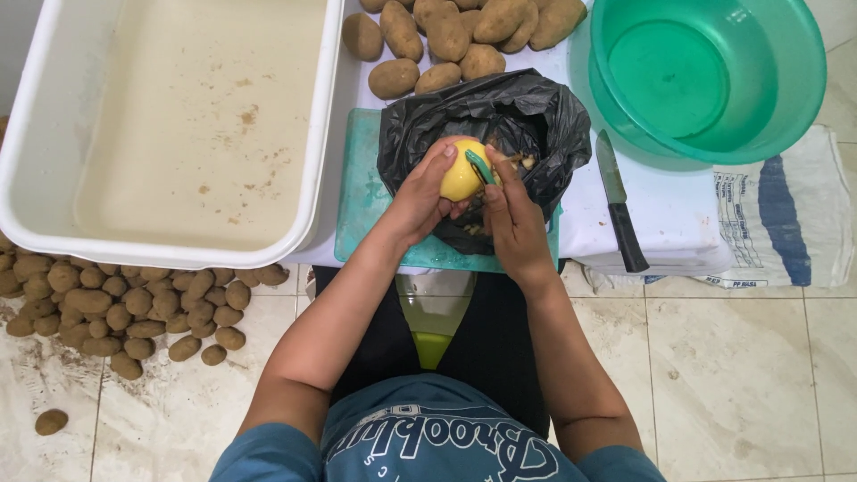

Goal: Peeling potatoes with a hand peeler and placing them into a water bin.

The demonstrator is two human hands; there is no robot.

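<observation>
My left hand grips a mostly peeled yellow potato over an open black plastic bag. My right hand holds a green-handled peeler against the potato's right side. Peel scraps lie inside the bag. The bag rests on a teal cutting board.
A large white tub of cloudy water stands at the left. Unpeeled potatoes lie behind the bag, and a heap of small potatoes sits on the floor. A green basin is at the right, a black-handled knife beside it.
</observation>
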